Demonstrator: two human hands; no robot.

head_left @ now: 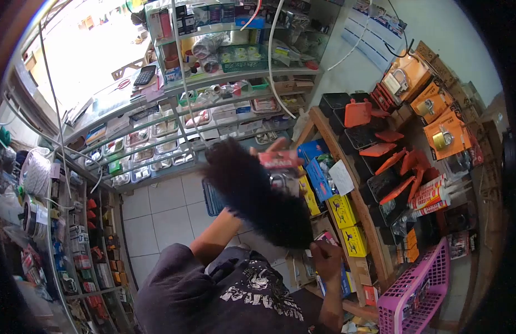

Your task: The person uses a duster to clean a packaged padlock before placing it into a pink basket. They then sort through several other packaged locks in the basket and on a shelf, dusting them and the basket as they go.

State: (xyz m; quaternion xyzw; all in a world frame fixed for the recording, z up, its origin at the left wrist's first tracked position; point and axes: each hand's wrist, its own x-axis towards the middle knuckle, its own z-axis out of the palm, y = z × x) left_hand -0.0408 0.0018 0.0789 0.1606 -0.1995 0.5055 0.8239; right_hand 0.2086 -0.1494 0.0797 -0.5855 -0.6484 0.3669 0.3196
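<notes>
A black, fluffy duster (258,200) stretches across the middle of the view, reddish at its upper left tip. My right hand (327,260) is closed at its lower right end, where the handle is hidden. Behind the duster, my left hand (280,146) grips a red-labelled blister pack (277,160), with fingers showing above its top edge. Something metallic shows in the pack's lower part, partly covered by the duster. Blue and yellow boxes (344,210) sit on the shelf just right of the pack.
Glass shelving (224,78) with small packed goods runs along the back. At right, a wooden-framed rack (347,161) holds black bins, orange pieces and padlocks (443,139). A purple basket (389,300) stands lower right. Stocked shelves (74,245) line the left; cables hang overhead.
</notes>
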